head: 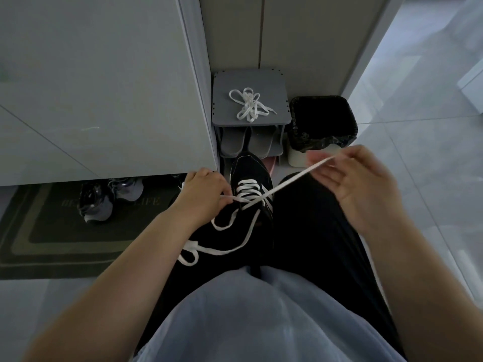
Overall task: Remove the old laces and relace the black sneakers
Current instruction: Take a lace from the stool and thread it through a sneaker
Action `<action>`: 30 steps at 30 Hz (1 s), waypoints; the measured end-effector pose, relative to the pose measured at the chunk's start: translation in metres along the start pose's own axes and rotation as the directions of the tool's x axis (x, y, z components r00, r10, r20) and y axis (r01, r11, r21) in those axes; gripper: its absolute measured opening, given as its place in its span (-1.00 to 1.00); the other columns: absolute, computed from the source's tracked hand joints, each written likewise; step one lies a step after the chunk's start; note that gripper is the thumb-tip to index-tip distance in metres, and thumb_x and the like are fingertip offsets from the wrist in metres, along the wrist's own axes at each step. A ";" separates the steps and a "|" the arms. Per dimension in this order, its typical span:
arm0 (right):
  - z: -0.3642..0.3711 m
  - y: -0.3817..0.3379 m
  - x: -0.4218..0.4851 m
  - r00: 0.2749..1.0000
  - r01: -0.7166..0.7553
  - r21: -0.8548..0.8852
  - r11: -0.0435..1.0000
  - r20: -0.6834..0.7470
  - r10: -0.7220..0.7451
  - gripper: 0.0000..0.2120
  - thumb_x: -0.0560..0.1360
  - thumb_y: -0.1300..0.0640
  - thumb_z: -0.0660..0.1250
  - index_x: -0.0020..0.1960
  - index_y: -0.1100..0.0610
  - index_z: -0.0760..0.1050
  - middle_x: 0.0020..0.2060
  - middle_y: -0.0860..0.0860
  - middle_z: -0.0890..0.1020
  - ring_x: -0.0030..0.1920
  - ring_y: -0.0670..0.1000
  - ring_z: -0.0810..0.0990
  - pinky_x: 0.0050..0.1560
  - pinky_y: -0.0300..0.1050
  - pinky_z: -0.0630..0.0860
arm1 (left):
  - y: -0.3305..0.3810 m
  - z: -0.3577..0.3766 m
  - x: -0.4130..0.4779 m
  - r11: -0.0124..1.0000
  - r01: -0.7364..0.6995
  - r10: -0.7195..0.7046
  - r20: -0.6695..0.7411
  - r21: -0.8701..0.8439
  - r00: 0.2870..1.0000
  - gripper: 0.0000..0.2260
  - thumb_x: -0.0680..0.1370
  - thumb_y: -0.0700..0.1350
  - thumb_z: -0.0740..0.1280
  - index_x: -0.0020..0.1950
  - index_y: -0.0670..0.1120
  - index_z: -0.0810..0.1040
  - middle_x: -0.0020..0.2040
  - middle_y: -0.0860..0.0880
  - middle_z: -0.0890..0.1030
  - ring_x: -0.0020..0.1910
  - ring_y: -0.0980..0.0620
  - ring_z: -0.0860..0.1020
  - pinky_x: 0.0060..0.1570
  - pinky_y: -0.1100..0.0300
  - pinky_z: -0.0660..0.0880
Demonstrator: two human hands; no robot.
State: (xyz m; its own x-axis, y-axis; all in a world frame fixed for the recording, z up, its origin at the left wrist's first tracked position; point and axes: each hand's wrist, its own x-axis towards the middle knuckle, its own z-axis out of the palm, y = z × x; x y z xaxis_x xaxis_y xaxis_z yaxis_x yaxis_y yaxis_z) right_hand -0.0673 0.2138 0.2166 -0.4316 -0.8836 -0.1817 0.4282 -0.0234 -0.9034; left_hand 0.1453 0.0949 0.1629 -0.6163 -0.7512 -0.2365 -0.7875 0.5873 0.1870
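Where the right hand pinches the white lace near its tip, the flat band runs taut down to the black sneaker, which lies toe-away on the person's lap. The left hand pinches the lace at the eyelets. The lace looks soft, light and limp (its slack trails in loops over the thigh), so I'd take it close to the stiffer tip for threading. The shoe seems light and is best steadied by its upper.

Left hand low, fingers curled, pinching the lace. Right hand raised to the right, palm inward, fingers blurred, gripping the same lace taut. Both forearms bare, extended forward.
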 end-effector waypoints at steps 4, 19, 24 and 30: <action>-0.023 -0.031 -0.007 0.989 0.096 0.036 0.995 0.105 -0.100 -0.82 0.51 0.27 0.13 -0.22 0.13 0.43 -0.39 0.02 0.53 -0.27 0.03 0.61 -0.06 -0.06 0.59 | -0.012 -0.021 -0.008 0.933 0.052 -0.046 0.025 -0.357 0.999 -0.90 0.55 -0.04 0.29 -0.16 0.10 0.54 -0.25 0.14 0.60 -0.13 0.16 0.54 0.05 0.16 0.38; 0.032 0.068 0.009 0.872 0.441 -0.887 0.136 0.459 0.168 -0.71 0.50 0.02 0.32 0.21 -0.01 0.53 0.12 -0.04 0.48 0.18 -0.02 0.40 0.22 -0.17 0.34 | -0.027 -0.063 -0.032 0.612 0.119 -0.176 0.012 -0.782 0.984 -0.83 0.54 -0.24 0.28 0.03 -0.02 0.59 -0.20 0.06 0.69 -0.20 0.14 0.63 -0.03 0.23 0.50; 0.040 0.084 0.014 0.896 0.404 -0.904 0.141 0.422 0.137 -0.83 0.50 0.03 0.33 0.02 0.04 0.64 -0.04 -0.03 0.50 0.07 0.01 0.42 0.14 -0.08 0.39 | -0.033 -0.063 -0.037 0.574 0.060 -0.338 -0.170 -0.816 0.926 -0.81 0.45 -0.26 0.41 -0.07 0.04 0.62 -0.21 0.07 0.69 -0.20 0.07 0.66 -0.01 0.21 0.51; 0.019 0.063 0.019 0.917 0.356 -0.905 0.234 0.386 0.097 -0.84 0.46 -0.01 0.39 0.00 0.00 0.64 -0.08 -0.09 0.49 0.04 -0.03 0.44 0.12 -0.09 0.41 | -0.034 -0.051 -0.030 0.697 0.116 -0.418 -0.270 -0.707 0.867 -0.89 0.46 -0.21 0.41 -0.11 0.00 0.61 -0.21 0.06 0.64 -0.23 0.00 0.64 -0.05 0.03 0.58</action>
State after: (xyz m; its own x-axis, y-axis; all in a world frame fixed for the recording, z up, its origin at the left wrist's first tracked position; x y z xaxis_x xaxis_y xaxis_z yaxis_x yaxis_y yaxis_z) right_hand -0.0336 0.1869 0.1641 -0.0481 -0.9934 -0.1042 -0.7721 0.1032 -0.6271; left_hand 0.1905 0.0826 0.2119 -0.2047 -0.9785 -0.0262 -0.6198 0.1089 0.7772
